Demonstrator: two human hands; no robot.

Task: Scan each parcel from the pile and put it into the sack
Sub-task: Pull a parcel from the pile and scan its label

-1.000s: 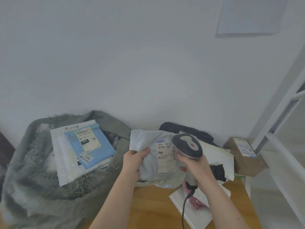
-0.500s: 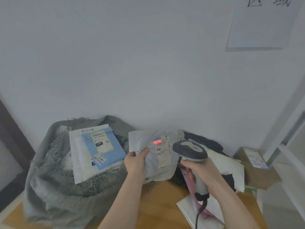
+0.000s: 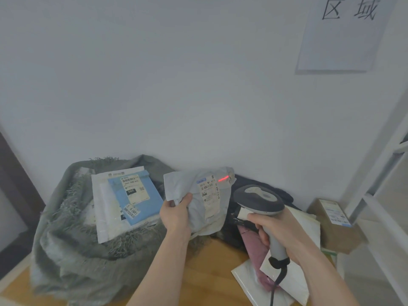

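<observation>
My left hand (image 3: 175,214) grips a soft grey-white parcel (image 3: 198,195) by its lower left, holding it upright with the label facing me. A red scan line glows near the parcel's upper right corner. My right hand (image 3: 280,228) grips the handle of a grey barcode scanner (image 3: 258,200), its head just right of the parcel. The grey woven sack (image 3: 72,244) stands open at left, with a blue-and-white parcel (image 3: 130,199) lying in its mouth. The pile (image 3: 295,219) of white, dark and pink parcels lies behind and under my right hand.
A brown cardboard box (image 3: 335,228) sits at the right by the wall. The wooden table (image 3: 209,274) carries everything. A white metal rack (image 3: 388,195) rises at far right, a paper sign (image 3: 344,34) hangs on the wall, and the scanner cable runs down off the front edge.
The view has tilted up and shifted left. The red scan line has moved from the label's top to the parcel's upper right corner. The scanner head has pulled slightly right of the label.
</observation>
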